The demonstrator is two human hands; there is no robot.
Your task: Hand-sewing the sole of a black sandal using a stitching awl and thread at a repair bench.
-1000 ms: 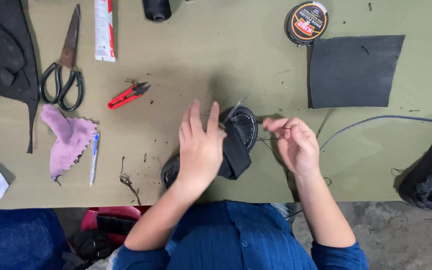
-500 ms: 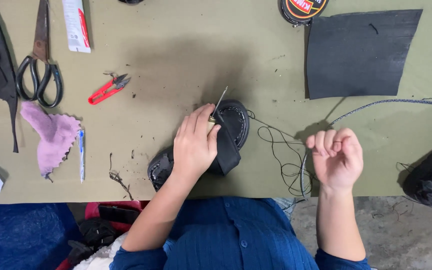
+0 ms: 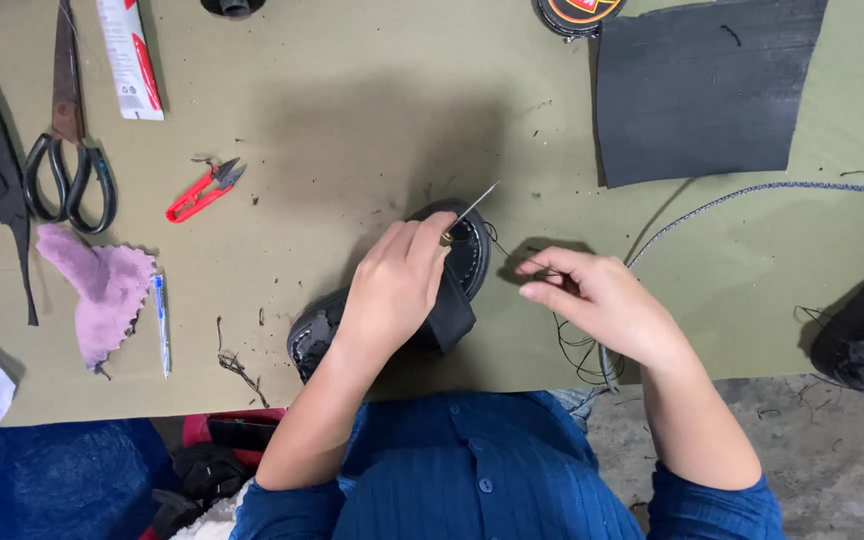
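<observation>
Black shoe (image 3: 457, 270) lying on its side on olive tabletop, awl (image 3: 469, 212) poking out at its rim, dark thread (image 3: 572, 345) trailing in loose loops beside it

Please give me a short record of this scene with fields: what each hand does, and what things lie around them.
left hand: presses down on the black shoe, holding an awl
right hand: pinches dark thread beside the shoe
table: olive cloth cover
left side: scissors, red snips, pink cloth, pen
upper right: black sheet
</observation>
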